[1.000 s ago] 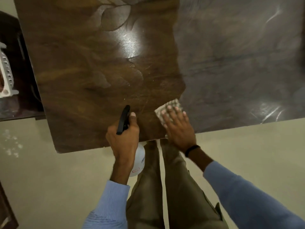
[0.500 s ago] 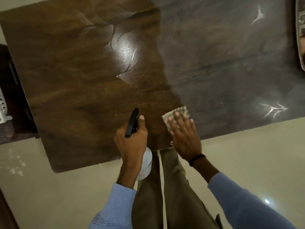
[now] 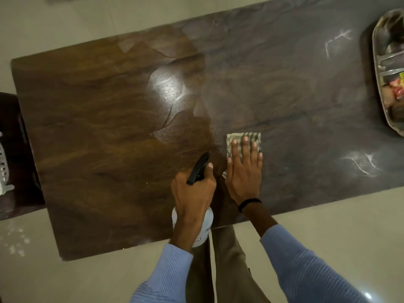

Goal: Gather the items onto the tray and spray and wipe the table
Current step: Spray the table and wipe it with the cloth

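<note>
A brown wooden table [image 3: 98, 132] fills the view; its left half looks wet and glossy, its right half dull. My left hand [image 3: 192, 193] grips a white spray bottle [image 3: 205, 226] with a black trigger head, held over the table's near edge. My right hand [image 3: 244, 171] lies flat, fingers spread, pressing a checked cloth [image 3: 251, 137] onto the table just right of the bottle. A metal tray [image 3: 377, 62] with packets and other items in it sits at the far right edge, partly cut off.
A dark side surface [image 3: 13, 162] with a white plastic object [image 3: 4, 171] stands beyond the table's left end. Pale floor surrounds the table. My legs stand close to the near edge.
The view has pulled back and shifted right, bringing the tray into sight. My right hand has slid the cloth a little to the right, with the fingers now pointing straight away. The left hand keeps the bottle.
</note>
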Demonstrator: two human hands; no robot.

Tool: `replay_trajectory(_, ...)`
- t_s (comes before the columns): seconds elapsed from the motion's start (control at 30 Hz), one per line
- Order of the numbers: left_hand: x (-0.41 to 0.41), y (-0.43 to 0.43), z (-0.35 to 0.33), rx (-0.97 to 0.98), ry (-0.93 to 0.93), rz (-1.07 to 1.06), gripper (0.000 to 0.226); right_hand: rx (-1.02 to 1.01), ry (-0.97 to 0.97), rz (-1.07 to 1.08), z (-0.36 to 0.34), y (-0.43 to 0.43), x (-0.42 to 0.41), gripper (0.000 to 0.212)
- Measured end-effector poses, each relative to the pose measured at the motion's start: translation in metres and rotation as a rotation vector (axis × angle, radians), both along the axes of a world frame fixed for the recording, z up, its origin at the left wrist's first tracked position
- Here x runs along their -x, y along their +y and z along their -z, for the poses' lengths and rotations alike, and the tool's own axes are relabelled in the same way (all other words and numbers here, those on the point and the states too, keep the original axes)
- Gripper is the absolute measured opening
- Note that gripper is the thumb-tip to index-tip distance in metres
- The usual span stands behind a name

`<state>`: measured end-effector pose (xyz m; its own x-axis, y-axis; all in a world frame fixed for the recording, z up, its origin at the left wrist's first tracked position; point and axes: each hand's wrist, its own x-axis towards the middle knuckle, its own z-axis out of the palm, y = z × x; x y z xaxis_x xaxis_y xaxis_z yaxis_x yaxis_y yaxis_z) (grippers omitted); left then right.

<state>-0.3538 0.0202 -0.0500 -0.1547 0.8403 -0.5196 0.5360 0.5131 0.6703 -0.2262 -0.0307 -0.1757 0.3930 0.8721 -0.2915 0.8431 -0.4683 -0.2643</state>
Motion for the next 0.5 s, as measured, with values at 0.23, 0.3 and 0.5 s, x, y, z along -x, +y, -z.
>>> replay_trajectory(0.23, -0.007, 0.011, 0.003, -0.021, 0.033, -0.038, 0.034, -0.003, 0.01, -0.036, -0.002, -0.004, -0.004, 0.059)
replay_trajectory(0.3, -0.009, 0.015, 0.004, -0.029, 0.028, -0.036, 0.032, -0.007, 0.015, -0.048, -0.002, -0.006, -0.007, 0.059)
replay_trajectory(0.5, -0.006, 0.024, 0.01, -0.033, 0.043, -0.073, 0.026, -0.005, 0.04, -0.077, -0.003, 0.007, -0.017, 0.058)
